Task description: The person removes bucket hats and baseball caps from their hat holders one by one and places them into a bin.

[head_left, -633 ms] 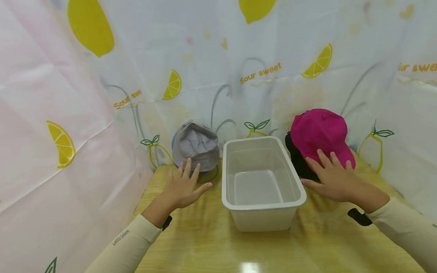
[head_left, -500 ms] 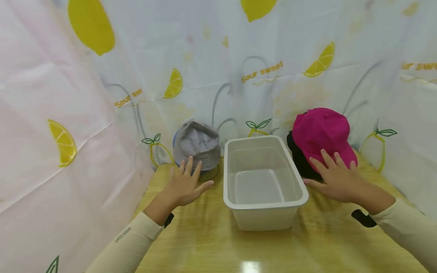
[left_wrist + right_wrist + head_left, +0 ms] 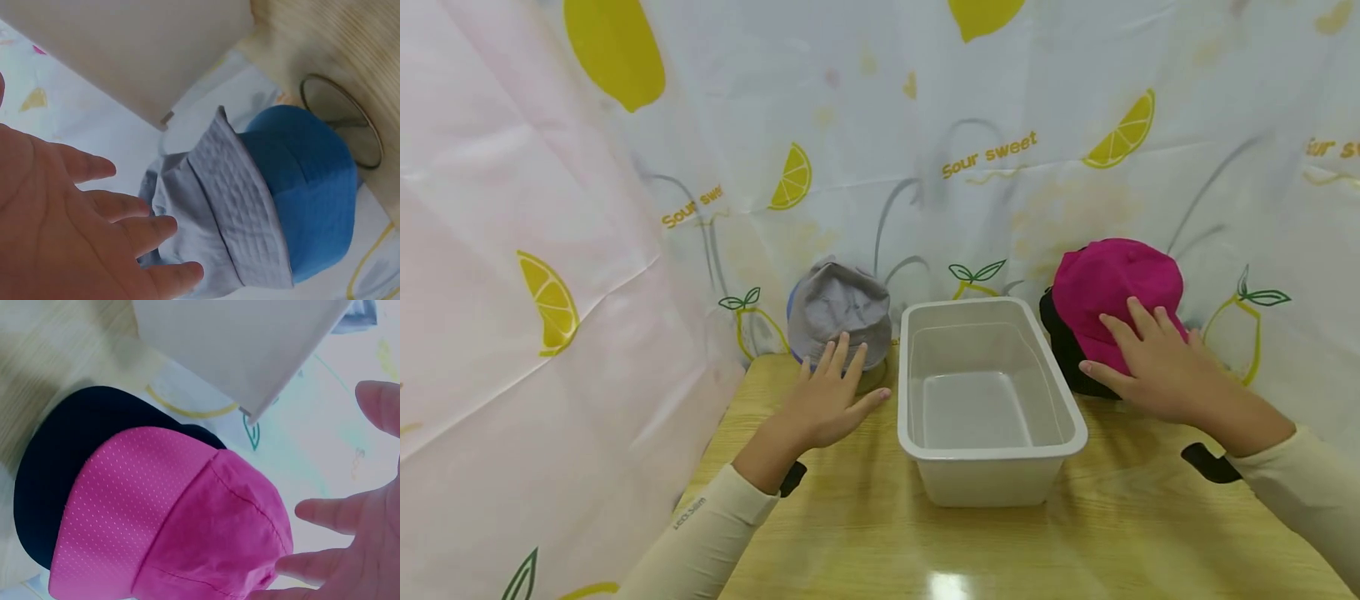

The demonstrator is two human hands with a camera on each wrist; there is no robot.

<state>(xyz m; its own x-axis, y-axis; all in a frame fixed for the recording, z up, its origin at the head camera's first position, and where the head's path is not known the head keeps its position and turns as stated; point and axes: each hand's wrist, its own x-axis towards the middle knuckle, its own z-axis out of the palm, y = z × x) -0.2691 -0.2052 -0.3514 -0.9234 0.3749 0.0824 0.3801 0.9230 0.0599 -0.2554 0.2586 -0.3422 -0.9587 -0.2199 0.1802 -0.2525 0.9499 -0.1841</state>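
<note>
My left hand (image 3: 823,408), fingers spread and nothing in its grasp, hovers in front of a grey bucket hat (image 3: 842,300). A blue hat (image 3: 306,194) sits beneath the grey one and shows past its brim in the left wrist view. On the other side, my right hand (image 3: 1176,379) is spread before a magenta cap (image 3: 1112,275), its fingers overlapping the crown in the head view. Under that cap is a black cap (image 3: 69,462), its brim sticking out. Between the hands stands a white plastic bin (image 3: 992,454) with bare inner walls and floor.
A round wire base (image 3: 347,123) shows below the blue hat. Everything stands on a wooden table (image 3: 850,533). A lemon-print curtain (image 3: 842,108) closes off the back and sides right behind the hats. Dark wristbands (image 3: 1210,463) sit at both wrists.
Relative to the caps, the right hand has moved up and forward over the magenta cap. The left hand has shifted slightly toward the grey hat. The head view has turned a little left.
</note>
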